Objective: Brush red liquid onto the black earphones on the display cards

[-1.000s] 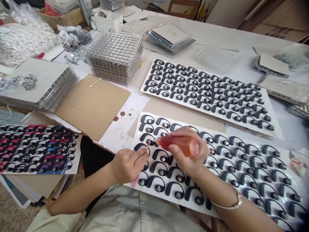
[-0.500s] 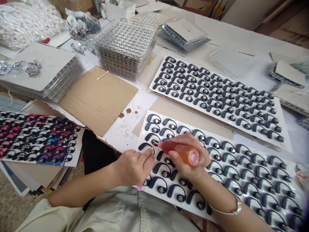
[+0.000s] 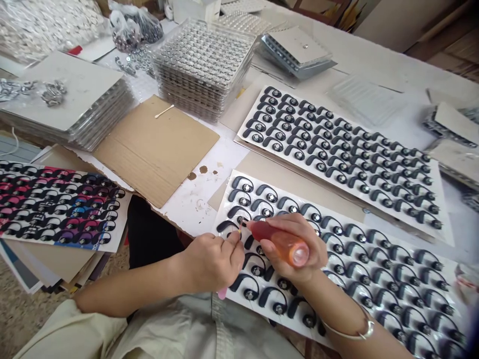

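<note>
My right hand [image 3: 297, 244] is wrapped round a translucent red-orange squeeze bottle [image 3: 275, 239]. Its narrow end points down-left at a small round metal piece on the near printed sheet [image 3: 329, 309]. My left hand [image 3: 215, 262] is closed in a pinch on a slim tool with a pink end [image 3: 222, 293], and its thin tip lies close to the bottle's tip. The fingers cover most of that tool, so its kind is unclear. Rows of black curved shapes, each with a round metal piece, cover the sheet under both hands.
A second printed sheet [image 3: 337, 159] lies behind. Left of it are brown cardboard [image 3: 157, 154] with a cotton swab [image 3: 164, 111], and a tall stack of clear trays [image 3: 202, 65]. Bags of small parts [image 3: 48, 30] fill the far left. Colourful printed sheets [image 3: 56, 209] lie at the left.
The view has shifted slightly, so the table things appear a little further right. Both hands keep their holds, and the two tips stay close together over the same spot.
</note>
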`<control>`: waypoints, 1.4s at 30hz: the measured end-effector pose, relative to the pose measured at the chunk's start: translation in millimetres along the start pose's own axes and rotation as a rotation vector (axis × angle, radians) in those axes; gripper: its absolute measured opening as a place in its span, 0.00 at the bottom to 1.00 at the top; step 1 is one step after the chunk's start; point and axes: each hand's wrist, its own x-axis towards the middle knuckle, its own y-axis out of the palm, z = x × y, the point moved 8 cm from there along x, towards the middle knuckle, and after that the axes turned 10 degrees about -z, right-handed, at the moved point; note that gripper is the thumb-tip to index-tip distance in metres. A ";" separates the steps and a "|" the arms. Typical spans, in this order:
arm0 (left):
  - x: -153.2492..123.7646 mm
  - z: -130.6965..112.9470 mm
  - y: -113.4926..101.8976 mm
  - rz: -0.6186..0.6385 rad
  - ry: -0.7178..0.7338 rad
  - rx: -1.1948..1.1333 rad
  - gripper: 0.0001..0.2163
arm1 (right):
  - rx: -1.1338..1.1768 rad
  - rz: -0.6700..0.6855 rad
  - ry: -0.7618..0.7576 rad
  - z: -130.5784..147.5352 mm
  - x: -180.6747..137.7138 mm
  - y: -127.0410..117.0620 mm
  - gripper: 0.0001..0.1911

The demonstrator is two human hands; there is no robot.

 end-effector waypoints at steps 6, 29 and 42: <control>1.2 -2.4 0.9 0.015 0.013 0.004 0.11 | -0.032 0.022 -0.058 7.0 0.2 0.8 0.16; 1.5 -1.1 -1.0 -0.011 -0.024 0.026 0.08 | -0.022 -0.004 -0.100 4.7 -5.2 -1.3 0.26; -0.3 -0.6 0.1 0.007 -0.016 -0.009 0.10 | -0.007 -0.125 -0.098 3.4 -4.1 -13.3 0.15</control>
